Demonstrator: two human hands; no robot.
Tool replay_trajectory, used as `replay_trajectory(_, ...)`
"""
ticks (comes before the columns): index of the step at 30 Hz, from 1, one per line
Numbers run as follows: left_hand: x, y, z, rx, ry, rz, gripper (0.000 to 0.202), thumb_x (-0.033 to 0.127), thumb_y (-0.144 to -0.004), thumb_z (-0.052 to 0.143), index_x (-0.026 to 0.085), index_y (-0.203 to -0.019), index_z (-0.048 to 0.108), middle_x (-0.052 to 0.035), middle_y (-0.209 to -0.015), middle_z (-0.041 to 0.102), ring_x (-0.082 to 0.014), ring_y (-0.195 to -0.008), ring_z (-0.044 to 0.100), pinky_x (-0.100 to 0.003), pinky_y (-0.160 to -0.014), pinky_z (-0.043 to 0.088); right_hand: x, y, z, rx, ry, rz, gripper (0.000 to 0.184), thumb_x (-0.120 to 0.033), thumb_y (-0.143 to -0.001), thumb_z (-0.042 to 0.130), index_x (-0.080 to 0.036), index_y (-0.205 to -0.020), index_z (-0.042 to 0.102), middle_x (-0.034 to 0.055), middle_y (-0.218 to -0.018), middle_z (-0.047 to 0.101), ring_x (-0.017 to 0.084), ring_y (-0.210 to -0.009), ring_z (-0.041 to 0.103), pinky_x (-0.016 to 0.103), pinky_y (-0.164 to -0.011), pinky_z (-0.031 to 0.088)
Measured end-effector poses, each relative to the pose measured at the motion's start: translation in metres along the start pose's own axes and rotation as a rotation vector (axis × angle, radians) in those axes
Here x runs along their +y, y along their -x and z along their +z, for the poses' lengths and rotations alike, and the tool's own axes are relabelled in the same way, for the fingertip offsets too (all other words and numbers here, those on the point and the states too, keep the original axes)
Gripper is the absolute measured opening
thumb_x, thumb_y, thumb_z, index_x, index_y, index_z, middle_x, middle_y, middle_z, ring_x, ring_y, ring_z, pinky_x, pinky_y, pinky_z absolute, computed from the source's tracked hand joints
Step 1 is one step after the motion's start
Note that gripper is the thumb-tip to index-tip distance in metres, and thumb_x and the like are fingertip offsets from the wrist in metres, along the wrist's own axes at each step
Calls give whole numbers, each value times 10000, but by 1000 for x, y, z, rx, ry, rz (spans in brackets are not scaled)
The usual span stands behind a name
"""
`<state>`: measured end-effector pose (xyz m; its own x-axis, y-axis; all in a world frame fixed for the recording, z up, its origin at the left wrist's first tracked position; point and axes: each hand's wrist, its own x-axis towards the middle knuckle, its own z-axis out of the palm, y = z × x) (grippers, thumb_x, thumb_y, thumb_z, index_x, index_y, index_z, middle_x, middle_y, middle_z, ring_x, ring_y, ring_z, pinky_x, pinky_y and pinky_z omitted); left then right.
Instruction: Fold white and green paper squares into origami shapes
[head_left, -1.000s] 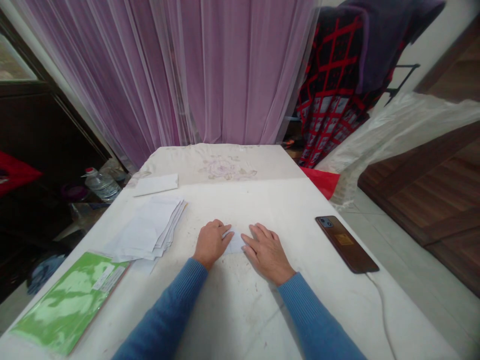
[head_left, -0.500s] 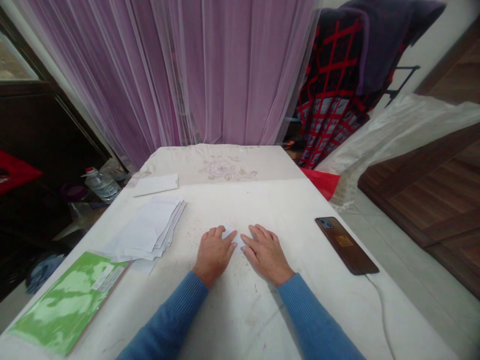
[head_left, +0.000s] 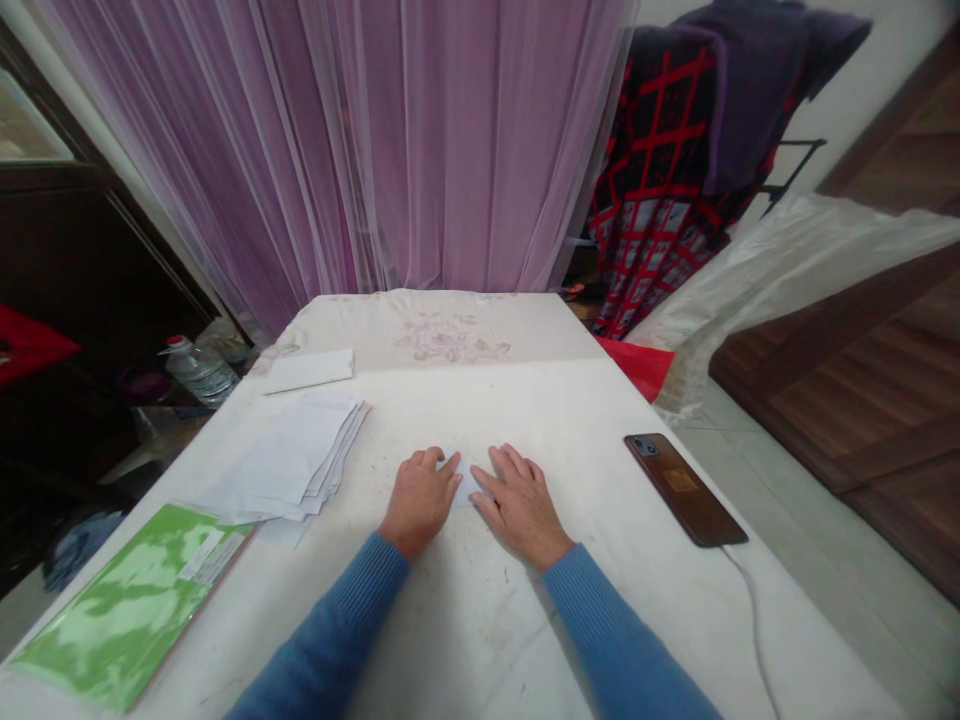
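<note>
A small piece of white paper (head_left: 466,486) lies flat on the table between my two hands, its edges partly hidden under the fingers. My left hand (head_left: 421,497) is closed at the paper's left side, thumb and forefinger together on it and the other fingers curled. From the right, my right hand (head_left: 520,505) rests on the paper with its fingers stretched out and spread, the fingertips touching its right edge. Whether the paper is folded cannot be made out.
A stack of loose white sheets (head_left: 296,460) lies to the left, a green plastic-wrapped pack (head_left: 131,610) nearer me. Behind the sheets is a flat white piece (head_left: 310,371). A brown phone (head_left: 684,488) with a cable (head_left: 756,620) sits near the right edge of the clothed table (head_left: 525,400).
The right hand's fingers have shifted slightly across the paper, and more of the paper shows between the hands. The whole view has moved a little. Other things lie as before.
</note>
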<state>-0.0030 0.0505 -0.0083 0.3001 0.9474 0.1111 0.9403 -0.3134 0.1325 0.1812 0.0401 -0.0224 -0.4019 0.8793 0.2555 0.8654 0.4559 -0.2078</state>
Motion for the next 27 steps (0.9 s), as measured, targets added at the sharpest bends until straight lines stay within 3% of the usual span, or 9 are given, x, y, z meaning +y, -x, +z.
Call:
replay_trajectory(5,-3,6,1,20,26,39,374,361,-966,419,278,-1292,581,-102,-1201,555,-253,-1075,520,-404,-906,422,-3,-1,5,5,19,-12,421,-424,-939,507,-282,-1332,553,140,-1467,442,321,-1388,314,532,-1052,294)
replay_trajectory(15,2,-4,-5,-9,-25,-15,402,344,-980,370,189,-1285,581,-115,-1162,598,-249,-1023,549,-389,-860,445,5,20,-6,-36,50,37,403,-426,-949,495,-270,-1313,571,124,-1461,458,320,-1379,340,529,-1056,301)
replay_trajectory(22,0,21,5,53,-21,64,395,386,-970,403,264,-1305,573,-102,-1333,547,-264,-1162,512,-431,-968,415,5,22,-7,-48,62,45,412,-435,-954,485,-267,-1321,564,128,-1461,456,318,-1375,351,530,-1061,301)
replay_trajectory(27,-2,31,10,61,-10,81,406,394,-979,386,246,-1301,583,-119,-1389,527,-274,-1235,494,-454,-1023,395,4,21,-7,-49,68,52,403,-439,-961,467,-274,-1313,570,122,-1457,463,313,-1369,363,524,-1064,301)
